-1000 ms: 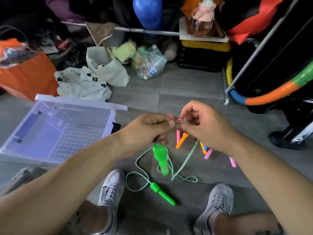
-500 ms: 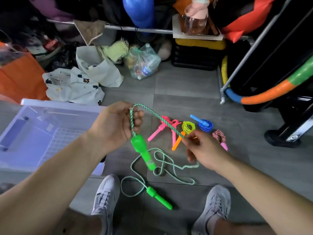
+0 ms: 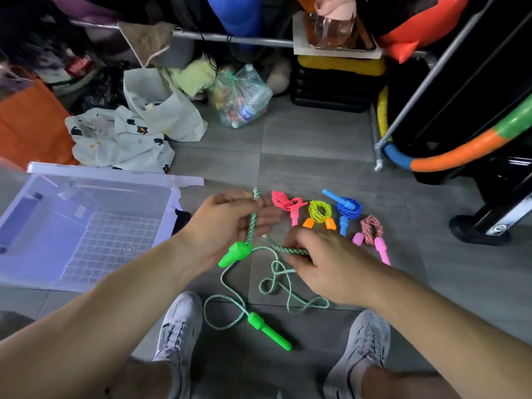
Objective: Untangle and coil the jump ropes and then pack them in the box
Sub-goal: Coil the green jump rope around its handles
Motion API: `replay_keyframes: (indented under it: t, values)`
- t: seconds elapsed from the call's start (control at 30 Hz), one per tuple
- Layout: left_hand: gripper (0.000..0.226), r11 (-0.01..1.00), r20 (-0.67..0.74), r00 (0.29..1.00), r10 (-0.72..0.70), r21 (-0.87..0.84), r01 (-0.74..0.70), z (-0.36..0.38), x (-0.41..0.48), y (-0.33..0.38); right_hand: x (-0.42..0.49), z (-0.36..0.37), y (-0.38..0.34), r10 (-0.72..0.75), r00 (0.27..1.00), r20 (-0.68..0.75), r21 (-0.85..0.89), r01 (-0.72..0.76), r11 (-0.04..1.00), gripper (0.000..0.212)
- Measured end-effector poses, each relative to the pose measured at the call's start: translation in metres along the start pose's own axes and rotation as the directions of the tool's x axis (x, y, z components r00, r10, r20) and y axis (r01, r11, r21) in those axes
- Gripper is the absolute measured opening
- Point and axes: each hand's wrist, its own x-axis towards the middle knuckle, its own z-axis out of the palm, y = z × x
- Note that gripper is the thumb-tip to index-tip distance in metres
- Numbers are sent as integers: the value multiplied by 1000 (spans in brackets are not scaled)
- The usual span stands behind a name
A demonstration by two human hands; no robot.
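Note:
My left hand (image 3: 227, 223) grips folded strands of the green-and-white jump rope (image 3: 276, 280), with one green handle (image 3: 234, 253) hanging just below the palm. My right hand (image 3: 325, 263) pinches another stretch of the same rope lower and to the right. The rest of the rope lies in loose loops on the floor, ending at the second green handle (image 3: 269, 331) between my shoes. Several coiled ropes sit in a row beyond my hands: pink (image 3: 285, 201), yellow with orange handles (image 3: 319, 213), blue (image 3: 347, 207), and red-white with pink handles (image 3: 371, 228). The clear plastic box (image 3: 37, 226) stands open on the left.
My two grey shoes (image 3: 178, 321) flank the loose rope. Cloth bags (image 3: 121, 139), an orange bag (image 3: 31, 125) and a plastic bag of bottles (image 3: 241, 99) crowd the back. A metal rack leg (image 3: 378, 156) and a foam-wrapped hoop (image 3: 460, 151) stand at the right.
My hands have come closer together. The left hand now holds the rope doubled, and the right hand has slid along the rope and drawn a new stretch toward the left hand.

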Motion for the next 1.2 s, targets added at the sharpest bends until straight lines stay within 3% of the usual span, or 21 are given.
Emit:
replay_keyframes:
  t: [0.13,0.27,0.37,0.5,0.63,0.73,0.93,1.2]
  values:
    - [22,999,151,988,-31,-13,33,8,-8,-6,1,-13,-6,-210,957,-199,35,221,975,7]
    - [28,996,320,943,-88,17,87,12,-14,-12,5,-32,-6,-84,914,-398,162,160,974,17]
    - [37,988,395,907,-149,88,124,9,-14,-11,8,-44,1,-12,927,-374,184,87,979,25]
    - [42,972,470,856,-214,189,139,1,-12,-3,7,-56,14,-8,950,-311,180,68,981,15]
    - [40,955,461,845,-269,244,170,2,-11,-3,9,-62,29,69,960,-271,269,6,963,18]
    - [39,953,458,844,-279,242,183,5,-12,-8,10,-60,24,20,951,-308,270,67,961,29]
    - [41,980,478,859,-180,164,114,8,-14,-16,16,-49,14,42,923,-383,496,167,852,20]
    - [46,993,410,906,-101,-9,115,14,-13,-10,17,-43,14,65,928,-368,537,154,829,15]
